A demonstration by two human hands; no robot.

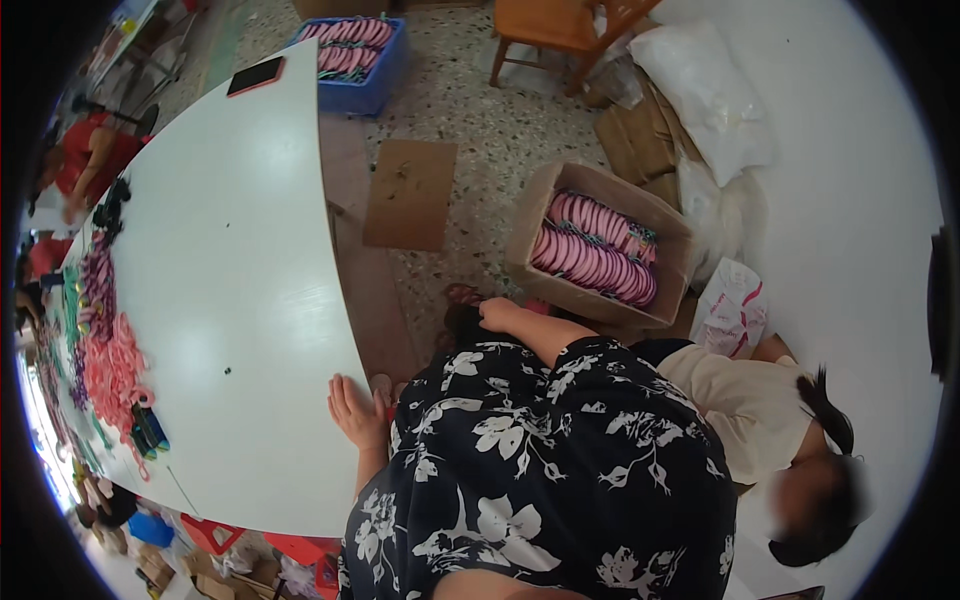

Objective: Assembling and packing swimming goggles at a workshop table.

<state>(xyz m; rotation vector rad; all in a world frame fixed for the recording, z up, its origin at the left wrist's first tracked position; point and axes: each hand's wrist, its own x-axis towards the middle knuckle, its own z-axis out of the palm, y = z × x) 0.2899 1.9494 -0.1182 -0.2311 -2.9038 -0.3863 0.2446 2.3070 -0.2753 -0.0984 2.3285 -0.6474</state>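
A white table (pixel 250 250) spreads under and left of the left hand (pixel 357 413), which lies palm down on its edge, fingers extended, holding nothing. Beyond and right of the right hand (pixel 495 314) stands a cardboard box (pixel 530 215) of pink curved pieces (pixel 600 262); that hand rests against dark cloth, fingers curled, its grip unclear. Farther ahead of both hands sits a blue crate (pixel 365 96), then, nearer them, a brown panel (pixel 410 195). Pink straps (pixel 112 375) heap well left of the left hand; a phone (pixel 256 76) lies far ahead of it.

Speckled floor (pixel 500 150), brown wooden chair (pixel 545 28)
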